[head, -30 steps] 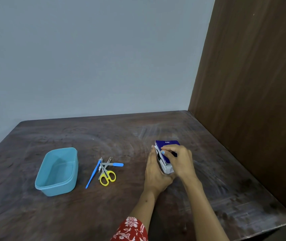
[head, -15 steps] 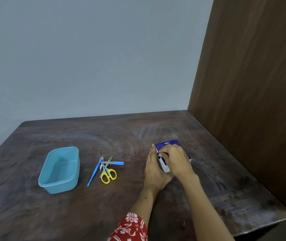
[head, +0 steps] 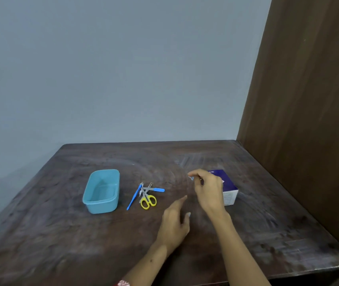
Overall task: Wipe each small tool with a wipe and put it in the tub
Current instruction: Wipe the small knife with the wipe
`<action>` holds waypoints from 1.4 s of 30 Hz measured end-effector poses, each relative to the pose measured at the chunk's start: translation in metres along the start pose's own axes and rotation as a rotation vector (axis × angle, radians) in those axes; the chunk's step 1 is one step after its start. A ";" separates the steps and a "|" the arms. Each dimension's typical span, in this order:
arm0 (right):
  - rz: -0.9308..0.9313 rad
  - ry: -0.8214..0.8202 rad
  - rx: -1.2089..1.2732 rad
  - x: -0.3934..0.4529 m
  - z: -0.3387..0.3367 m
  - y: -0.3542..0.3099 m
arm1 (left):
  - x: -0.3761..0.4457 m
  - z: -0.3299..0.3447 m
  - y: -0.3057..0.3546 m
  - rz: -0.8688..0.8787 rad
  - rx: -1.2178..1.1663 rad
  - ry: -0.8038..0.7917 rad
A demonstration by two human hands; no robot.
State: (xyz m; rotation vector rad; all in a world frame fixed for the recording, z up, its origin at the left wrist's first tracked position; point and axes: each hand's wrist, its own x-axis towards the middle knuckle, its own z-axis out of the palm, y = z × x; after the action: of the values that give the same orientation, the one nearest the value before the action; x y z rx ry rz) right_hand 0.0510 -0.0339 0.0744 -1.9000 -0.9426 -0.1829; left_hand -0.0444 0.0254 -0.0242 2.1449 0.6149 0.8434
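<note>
— What do the tools and tub look like from your head camera?

— The light blue tub (head: 101, 191) sits well to the left of my hands, open and nothing showing inside. Between it and my left hand (head: 173, 221) lie the small tools in a little heap: yellow-handled scissors (head: 148, 200), a thin blue stick tool (head: 134, 197) and a grey file with a blue tip (head: 153, 189). The purple-and-white wipe box (head: 227, 189) stands just behind my right hand (head: 207, 191).

— And the room?

— A dark, worn wooden table (head: 61, 234), a grey-blue wall (head: 112, 69) behind it, a brown wood panel (head: 308, 100) on the right.

— Your hands?

— My right hand is raised, thumb and fingertips pinched together on something tiny and pale; it is too blurred to say what. My left hovers lower, fingers relaxed and loosely spread, holding nothing.
</note>
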 end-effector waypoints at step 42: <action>-0.111 -0.171 -0.225 -0.031 0.117 0.020 | -0.018 -0.058 -0.034 -0.284 -0.509 0.412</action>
State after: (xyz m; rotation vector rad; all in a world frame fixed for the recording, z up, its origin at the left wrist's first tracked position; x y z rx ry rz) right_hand 0.0129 0.0404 -0.0148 -2.0959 -1.1857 -0.2014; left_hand -0.1035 0.0612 -0.0277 1.3990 0.7884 1.1469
